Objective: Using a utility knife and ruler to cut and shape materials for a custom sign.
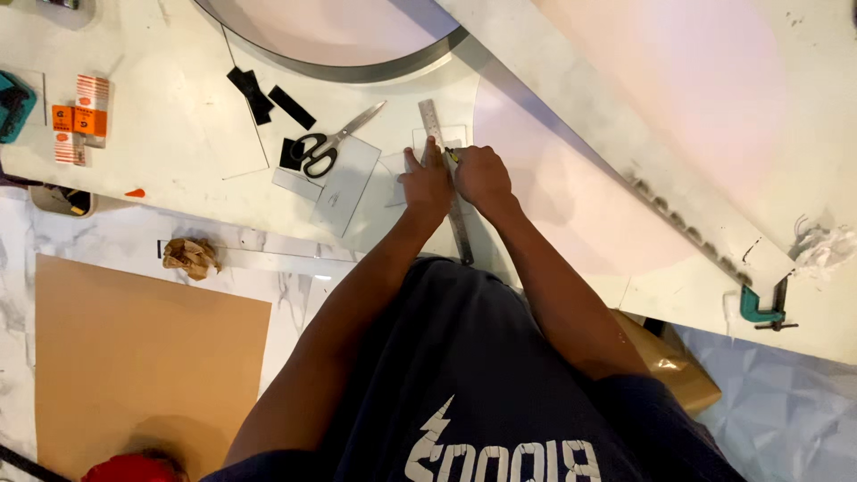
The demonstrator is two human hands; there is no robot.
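Right at the near edge of the white table (178, 134), the left hand (427, 183) presses flat, fingers spread, on a long metal ruler (446, 178). Just beside it, touching the ruler's right side, the right hand (482, 174) is closed around a small thin tool (451, 155); what kind I cannot tell. Under the ruler lies a thin clear sheet (428, 138). One pair of black-handled scissors (332, 145) sits to the left on another clear sheet. Two black strips (268, 98) lie farther back. One green clamp (759, 308) grips the table's right edge. Bare room lies between scissors and strips.
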